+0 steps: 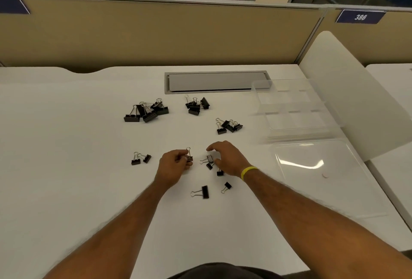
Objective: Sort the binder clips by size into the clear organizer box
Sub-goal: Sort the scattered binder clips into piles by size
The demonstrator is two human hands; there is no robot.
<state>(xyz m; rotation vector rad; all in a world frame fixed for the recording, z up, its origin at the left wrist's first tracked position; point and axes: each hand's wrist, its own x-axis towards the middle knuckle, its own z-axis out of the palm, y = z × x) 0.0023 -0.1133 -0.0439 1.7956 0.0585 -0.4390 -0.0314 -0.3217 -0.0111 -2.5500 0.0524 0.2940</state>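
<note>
Both bare forearms reach forward. The left hand point(176, 164) pinches a binder clip point(189, 158); the right hand point(226, 158) arches, fingers spread.

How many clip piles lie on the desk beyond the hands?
3. The left pile is farthest from the box, the middle pile sits before the grey flap, and the right pile is nearest the box. None looks hidden.

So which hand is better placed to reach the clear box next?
Right, most likely. The clear organizer box sits on the right side of the table, nearer the right hand, which arches over loose clips. The left hand pinches a small clip but would have to reach across.
</note>
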